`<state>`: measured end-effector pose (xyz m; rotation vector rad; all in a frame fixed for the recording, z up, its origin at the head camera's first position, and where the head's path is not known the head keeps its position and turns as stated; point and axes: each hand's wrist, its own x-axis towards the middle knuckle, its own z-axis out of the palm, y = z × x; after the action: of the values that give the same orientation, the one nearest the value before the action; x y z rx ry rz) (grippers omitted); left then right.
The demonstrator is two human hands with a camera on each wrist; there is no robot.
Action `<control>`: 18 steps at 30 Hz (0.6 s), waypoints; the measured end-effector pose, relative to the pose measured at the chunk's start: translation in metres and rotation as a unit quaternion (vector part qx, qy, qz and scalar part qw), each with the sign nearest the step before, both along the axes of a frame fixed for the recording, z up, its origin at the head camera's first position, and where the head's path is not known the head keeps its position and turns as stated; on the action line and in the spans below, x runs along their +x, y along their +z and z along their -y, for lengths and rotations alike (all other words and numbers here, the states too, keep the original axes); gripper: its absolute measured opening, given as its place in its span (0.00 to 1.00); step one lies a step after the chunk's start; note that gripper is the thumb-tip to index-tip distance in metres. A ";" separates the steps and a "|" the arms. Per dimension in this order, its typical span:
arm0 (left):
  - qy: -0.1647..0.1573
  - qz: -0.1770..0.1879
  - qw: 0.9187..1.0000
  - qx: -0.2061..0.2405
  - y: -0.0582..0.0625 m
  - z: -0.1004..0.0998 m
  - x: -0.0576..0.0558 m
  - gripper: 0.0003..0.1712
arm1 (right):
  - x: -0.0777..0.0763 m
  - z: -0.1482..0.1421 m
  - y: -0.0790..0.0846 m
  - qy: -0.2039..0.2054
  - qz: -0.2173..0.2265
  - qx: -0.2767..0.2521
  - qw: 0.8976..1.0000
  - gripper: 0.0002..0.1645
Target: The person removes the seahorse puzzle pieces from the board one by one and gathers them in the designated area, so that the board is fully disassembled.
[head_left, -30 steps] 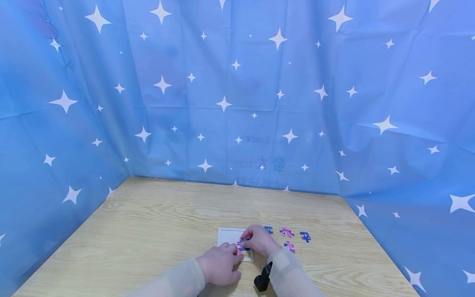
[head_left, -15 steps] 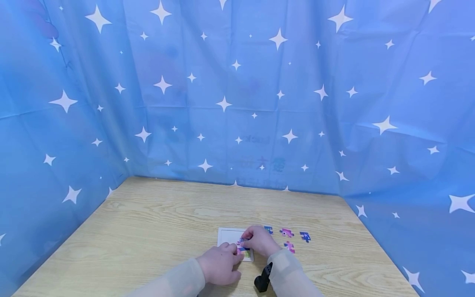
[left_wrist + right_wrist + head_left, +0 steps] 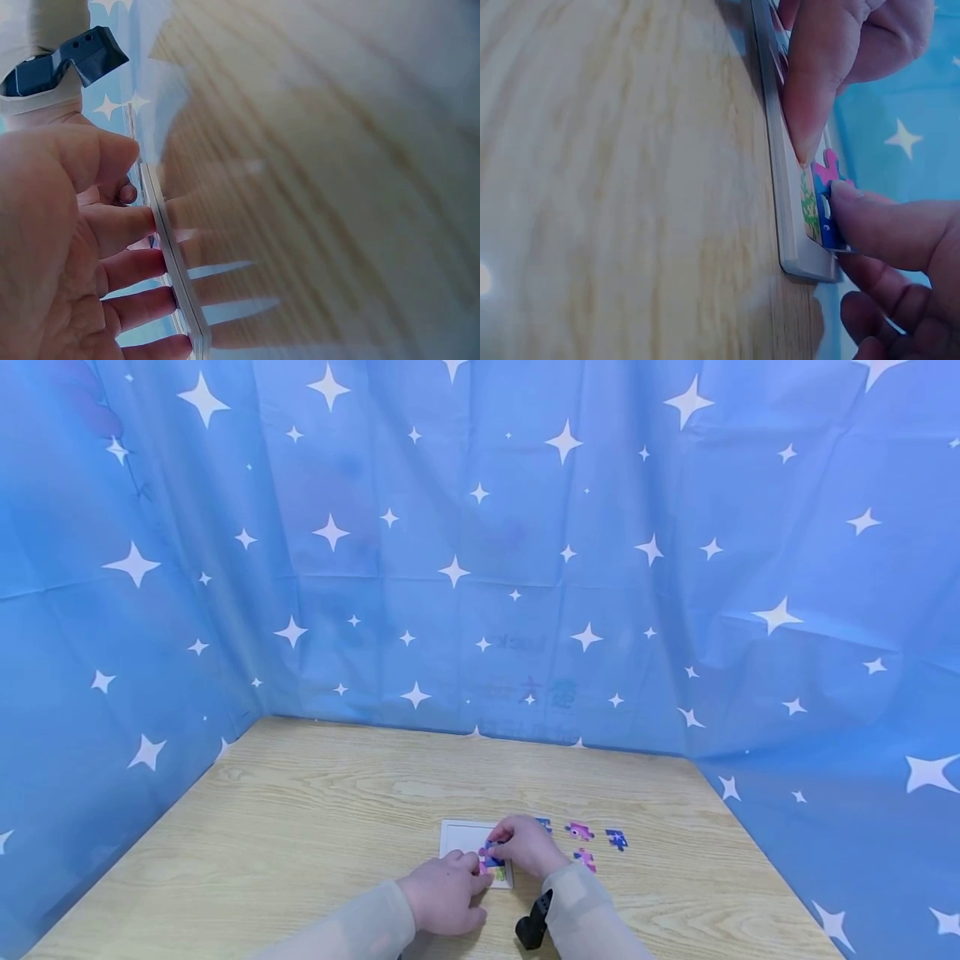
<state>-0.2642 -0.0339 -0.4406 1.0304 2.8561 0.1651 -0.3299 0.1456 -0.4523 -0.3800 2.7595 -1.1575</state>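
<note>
Jigsaw piece [image 3: 826,225], blue and pink, at the right-hand part of a shallow white tray [image 3: 462,835], directly beside a yellow-and-green piece [image 3: 808,206] inside the rim. Pinched by the right hand [image 3: 531,847], fingers clamped on the outer side, probably to leave the opposite edges free for matching against neighbouring shapes; whether fully seated or slightly raised, not possible to tell. Left hand [image 3: 444,896] laid over the near left corner of the tray, fingers somewhat apart and largely straight, one tip pressed down at the yellow-and-green piece: apparently a brace against sliding of the tray and lifting of its contents. Far left part of the tray bare. To the right, on the table [image 3: 352,827], four loose pieces [image 3: 579,832], all apart from one another, the leftmost partly hidden behind the right hand; presumably so spread for easy recognition and picking one at a time. Note the black wrist camera [image 3: 532,927] at the right cuff.
</note>
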 end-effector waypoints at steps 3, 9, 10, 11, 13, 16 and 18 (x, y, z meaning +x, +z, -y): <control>0.002 0.002 1.000 0.002 -0.001 0.000 0.000 0.31 | -0.001 -0.002 0.000 0.006 -0.006 0.002 1.000 0.03; 0.002 0.002 1.000 0.003 -0.002 0.001 0.000 0.31 | -0.002 -0.003 0.002 0.010 -0.005 0.008 1.000 0.03; 0.002 0.003 1.000 0.003 -0.002 0.001 0.000 0.31 | -0.002 -0.003 0.003 0.010 -0.003 0.010 1.000 0.03; 0.002 0.004 1.000 0.003 -0.002 0.001 0.000 0.31 | -0.002 -0.004 0.003 0.012 -0.001 0.010 1.000 0.03; 0.003 0.007 1.000 0.004 -0.001 0.001 0.000 0.31 | -0.002 -0.004 0.005 0.016 0.002 0.010 1.000 0.03; 0.002 0.011 1.000 0.005 -0.001 0.001 -0.001 0.31 | -0.003 -0.005 0.005 0.020 0.011 0.001 1.000 0.03; 0.001 0.013 1.000 0.006 -0.001 0.001 -0.001 0.31 | -0.004 -0.006 0.006 0.022 0.016 -0.006 1.000 0.03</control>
<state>-0.2651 -0.0352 -0.4415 1.0192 2.8376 0.1957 -0.3335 0.1513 -0.4461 -0.4170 2.7046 -1.1600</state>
